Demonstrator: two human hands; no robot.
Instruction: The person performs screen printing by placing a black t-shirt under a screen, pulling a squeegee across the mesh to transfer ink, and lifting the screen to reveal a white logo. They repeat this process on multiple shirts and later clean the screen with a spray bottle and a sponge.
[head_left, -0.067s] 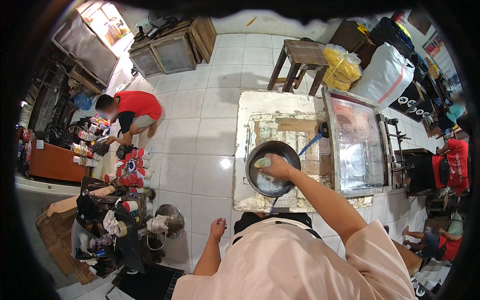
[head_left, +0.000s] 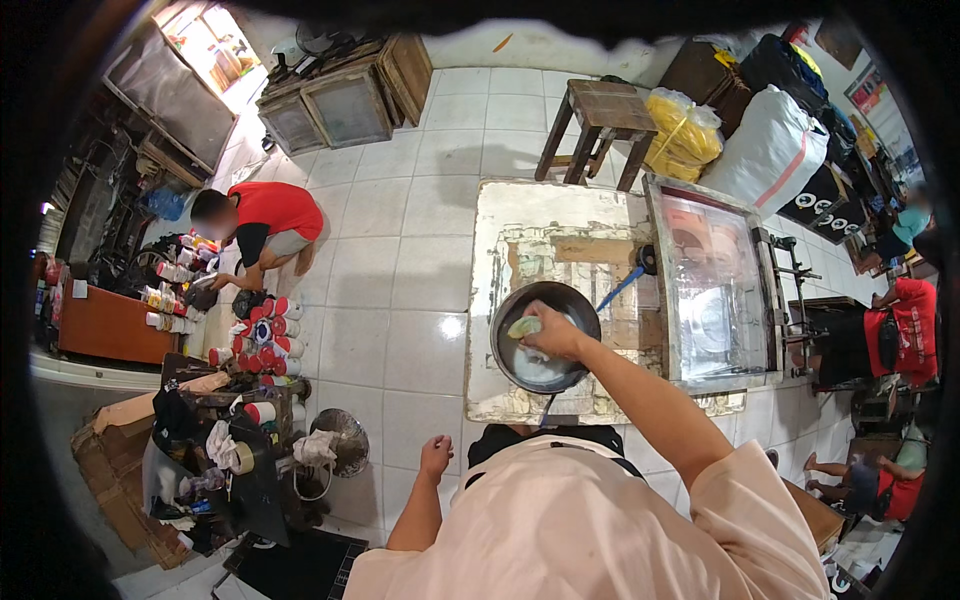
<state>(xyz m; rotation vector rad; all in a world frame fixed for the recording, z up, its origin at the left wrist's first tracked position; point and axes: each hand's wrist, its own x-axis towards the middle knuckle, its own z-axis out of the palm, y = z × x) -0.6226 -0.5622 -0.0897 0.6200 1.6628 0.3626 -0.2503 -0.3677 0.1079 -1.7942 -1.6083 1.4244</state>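
Note:
My right hand [head_left: 555, 336] reaches into a dark round pan [head_left: 497, 352], its fingers closed around a pale yellow-green sponge [head_left: 524, 327]. Whitish, milky liquid [head_left: 540, 368] covers part of the pan's bottom below the hand. The pan rests on a worn, stained white table [head_left: 492, 225] in front of me. Down at my left side, away from the table, hangs my left hand [head_left: 436, 456]. Its fingers are curled in and nothing shows in them.
A framed screen [head_left: 708, 290] lies at the table's right, beside a blue-handled tool [head_left: 622, 287]. Beyond stands a wooden stool [head_left: 610, 110]. At left, a person in red [head_left: 275, 213] crouches by several paint tubs [head_left: 275, 340]. Another person in red [head_left: 908, 330] is at right.
My right hand has shifted very slightly inside the pan with the sponge, and a little more white liquid shows below it. My left hand stays where it was.

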